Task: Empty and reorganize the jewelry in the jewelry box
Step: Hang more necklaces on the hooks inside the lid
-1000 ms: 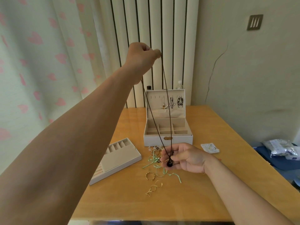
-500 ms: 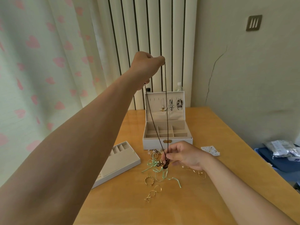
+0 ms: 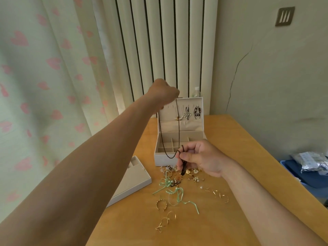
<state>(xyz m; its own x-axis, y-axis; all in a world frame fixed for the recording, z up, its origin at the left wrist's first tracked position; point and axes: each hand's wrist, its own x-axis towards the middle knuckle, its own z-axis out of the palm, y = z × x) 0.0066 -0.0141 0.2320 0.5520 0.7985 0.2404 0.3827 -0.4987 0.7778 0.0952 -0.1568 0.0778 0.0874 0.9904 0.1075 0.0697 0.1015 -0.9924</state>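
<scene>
Nearest on the wooden table (image 3: 239, 219): a twisted gold wire piece (image 3: 164, 223), then an open gold ring (image 3: 161, 205), and a pale green ribbon (image 3: 174, 192) in loose loops. To the right of the ribbon, another thin gold wire piece (image 3: 218, 194). Just beyond, a heap of small jewelry (image 3: 192, 175), too small to name one by one.

On the left, a beige tray insert (image 3: 134, 180) taken out of the box, with small compartments at its far end, partly hidden behind the left forearm.

Above the heap, the right hand (image 3: 200, 158), fingers curled, pinching the low end of a black cord necklace (image 3: 178, 125); a dark pendant (image 3: 183, 172) hanging just under the fingertips. Higher and farther, the left hand (image 3: 164, 94), closed as a fist around the top of the same cord, so that both strands hang down in front of the box.

Behind the heap, the white jewelry box (image 3: 163, 159), open, lid upright, divided inside into small compartments. On the lid's hooks, a silver pendant (image 3: 187, 114) and a dark one (image 3: 197, 112).

Behind the lid, a clear bottle (image 3: 196, 92). Far right, beside the table, a blue bin (image 3: 301, 176) with a silvery bag (image 3: 312, 161) on it.
</scene>
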